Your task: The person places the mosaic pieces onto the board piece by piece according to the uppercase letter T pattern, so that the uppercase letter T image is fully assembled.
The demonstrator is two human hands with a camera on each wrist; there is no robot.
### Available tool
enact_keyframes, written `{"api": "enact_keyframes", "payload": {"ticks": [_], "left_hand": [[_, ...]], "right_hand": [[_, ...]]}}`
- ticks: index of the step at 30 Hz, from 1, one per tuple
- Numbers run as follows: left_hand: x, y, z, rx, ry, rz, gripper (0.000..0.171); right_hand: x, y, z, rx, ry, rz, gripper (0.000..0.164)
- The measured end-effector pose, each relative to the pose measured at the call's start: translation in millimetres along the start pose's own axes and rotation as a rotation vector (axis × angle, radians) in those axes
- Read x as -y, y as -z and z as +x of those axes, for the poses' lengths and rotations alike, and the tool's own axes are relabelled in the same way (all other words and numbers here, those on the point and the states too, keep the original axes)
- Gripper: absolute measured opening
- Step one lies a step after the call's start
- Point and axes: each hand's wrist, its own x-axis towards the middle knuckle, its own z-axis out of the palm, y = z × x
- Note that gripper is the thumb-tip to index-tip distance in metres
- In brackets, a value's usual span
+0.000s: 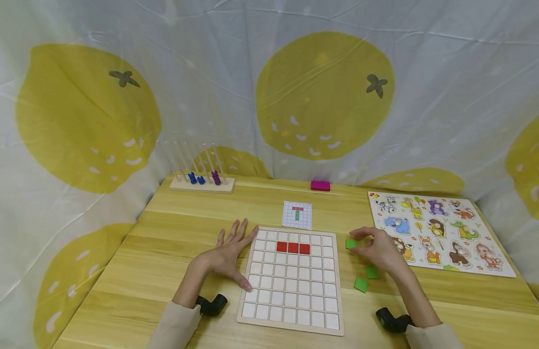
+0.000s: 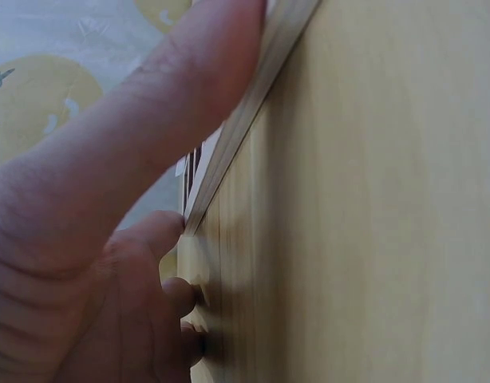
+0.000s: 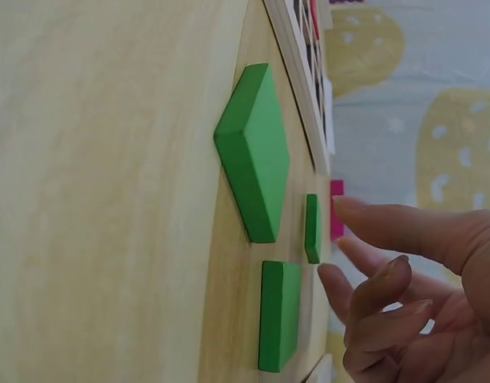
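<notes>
A wooden grid board [image 1: 291,328] with white squares lies in front of me, three red tiles [image 1: 293,247] side by side in its second row. My left hand [image 1: 225,256] spreads along the board's left edge, thumb on the frame and index fingertip at the upper left corner. To the right of the board, my right hand [image 1: 377,249] has its thumb and fingertips on either side of a green square tile [image 1: 350,243], which lies between them. Two more green tiles, one nearer [image 1: 361,284] and one beside it [image 3: 280,315], lie closer to me.
Behind the board lies a pattern card [image 1: 297,215] showing a red and green T. A magenta block [image 1: 320,186] sits at the back. The peg stand [image 1: 202,184] with blue and purple beads stands back left, and an animal puzzle board [image 1: 441,232] lies right of my right hand.
</notes>
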Motion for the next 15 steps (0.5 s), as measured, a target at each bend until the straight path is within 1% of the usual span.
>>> {"api": "enact_keyframes", "payload": {"ticks": [7,15], "left_hand": [[0.0,-0.1,0.0,-0.001,0.000,0.003,0.146],[-0.5,0.2,0.2,0.000,0.002,0.001,0.147]], "right_hand": [[0.0,1.1,1.7,0.012,0.016,-0.048,0.040],[2.4,-1.8,2.7,0.031,-0.018,-0.047,0.041]]}}
